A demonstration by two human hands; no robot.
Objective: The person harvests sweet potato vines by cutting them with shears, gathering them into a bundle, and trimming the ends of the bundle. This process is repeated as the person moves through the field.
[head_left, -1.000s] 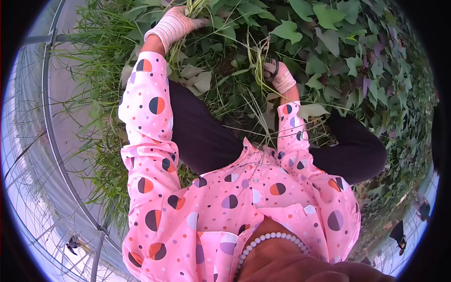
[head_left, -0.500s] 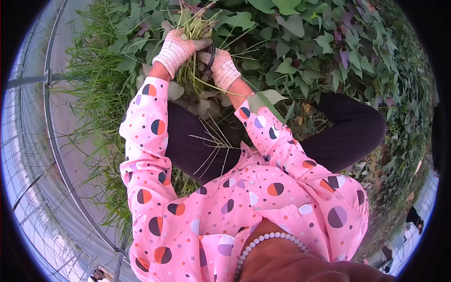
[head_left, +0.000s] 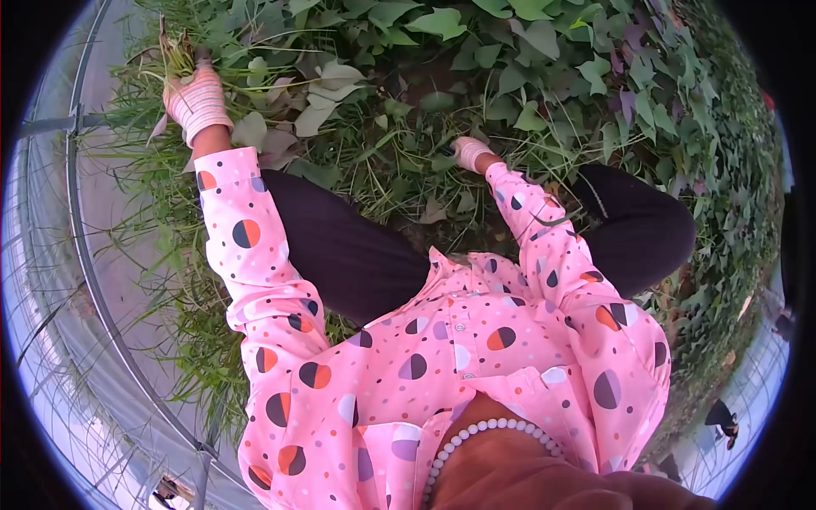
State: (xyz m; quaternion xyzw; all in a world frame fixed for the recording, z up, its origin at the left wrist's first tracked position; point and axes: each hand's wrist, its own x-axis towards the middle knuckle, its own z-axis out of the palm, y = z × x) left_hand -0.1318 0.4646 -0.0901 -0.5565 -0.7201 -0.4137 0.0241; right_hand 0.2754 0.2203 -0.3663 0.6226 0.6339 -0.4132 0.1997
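Observation:
At the upper left, my left hand [head_left: 197, 100], in a striped pale-pink glove, is closed around a bunch of leafy vines [head_left: 179, 56]. Cut-looking stem ends stick up past the fingers, and pale-backed leaves [head_left: 330, 92] spread out to the right of the hand. My right hand [head_left: 470, 153], gloved the same way, is low among grass and vine stems in front of my right knee. Its fingers point into the greenery and are mostly hidden, so I cannot make out what they touch or hold.
Dense leafy vines [head_left: 586, 76] cover the ground ahead and to the right. Tall grass [head_left: 183, 280] borders a grey strip [head_left: 127, 246] on the left, where a metal pipe [head_left: 100, 293] and clear sheeting run. My dark-trousered legs [head_left: 348, 246] are folded beneath me.
My hands have parted. The left carried the bunch of vines out to the left; the right let go of the bunch and moved down and right into the grass.

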